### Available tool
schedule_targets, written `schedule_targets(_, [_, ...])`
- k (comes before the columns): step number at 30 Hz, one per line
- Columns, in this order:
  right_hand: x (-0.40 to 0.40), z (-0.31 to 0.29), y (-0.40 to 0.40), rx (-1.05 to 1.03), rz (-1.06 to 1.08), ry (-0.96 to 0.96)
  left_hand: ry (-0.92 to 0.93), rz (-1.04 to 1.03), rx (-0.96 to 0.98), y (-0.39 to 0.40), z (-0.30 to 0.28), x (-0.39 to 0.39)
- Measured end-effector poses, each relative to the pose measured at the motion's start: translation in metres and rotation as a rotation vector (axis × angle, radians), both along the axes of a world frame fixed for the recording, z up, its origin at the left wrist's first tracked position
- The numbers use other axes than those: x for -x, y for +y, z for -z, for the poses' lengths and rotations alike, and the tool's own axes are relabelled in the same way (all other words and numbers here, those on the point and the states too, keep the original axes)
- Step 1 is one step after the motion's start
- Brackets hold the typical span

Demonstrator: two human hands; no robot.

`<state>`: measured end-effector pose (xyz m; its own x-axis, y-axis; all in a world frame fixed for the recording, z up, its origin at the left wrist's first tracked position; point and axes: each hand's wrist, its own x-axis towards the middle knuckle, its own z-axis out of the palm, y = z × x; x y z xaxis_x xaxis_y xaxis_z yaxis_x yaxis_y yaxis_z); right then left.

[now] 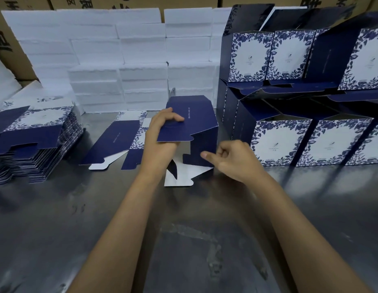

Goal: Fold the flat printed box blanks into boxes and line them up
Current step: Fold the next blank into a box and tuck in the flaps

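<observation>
Box blank [194, 123], navy, half-erected, sits mid-table on the steel worktop [184, 240], white bottom flaps [179, 176] splayed toward the camera. Left hand [160, 136] clamped on a navy flap at the blank's left edge, thumb on top. Right hand [232, 159] loosely curled at the lower right corner, index finger touching the side panel; can't tell if it actually grips anything. Just left of the left hand: one more flat blank [120, 140] lying on the table, partly hidden by the wrist. Far left: tall stack of flat blanks [33, 140]. Right side: folded boxes [310, 142] with blue floral fronts, lined up in a row, second tier [268, 56] stacked on top, lids open; interiors not visible. Behind: wall of white foam blocks [120, 60], brown cartons [6, 39] at the back.
</observation>
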<state>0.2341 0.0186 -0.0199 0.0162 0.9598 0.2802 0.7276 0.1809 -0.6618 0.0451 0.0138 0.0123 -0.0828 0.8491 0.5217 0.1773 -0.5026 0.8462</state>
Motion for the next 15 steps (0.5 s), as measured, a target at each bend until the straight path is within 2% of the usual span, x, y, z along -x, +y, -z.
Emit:
schedule_targets(4, [-0.004,-0.006,-0.002,-0.121,0.011,0.038,0.022,0.014,-0.004,-0.003,0.001,-0.005])
schedule_targets(8, [-0.007,-0.005,-0.003,-0.071,0.025,0.046,0.097,0.039,-0.052,-0.005,0.002,-0.011])
schedule_targets(11, [-0.008,-0.008,-0.005,-0.050,0.011,0.067,0.079,0.014,-0.043,-0.005,0.003,-0.010])
schedule_targets(15, [-0.008,-0.015,-0.007,-0.176,-0.013,0.126,0.088,0.009,-0.030,-0.003,0.002,-0.009])
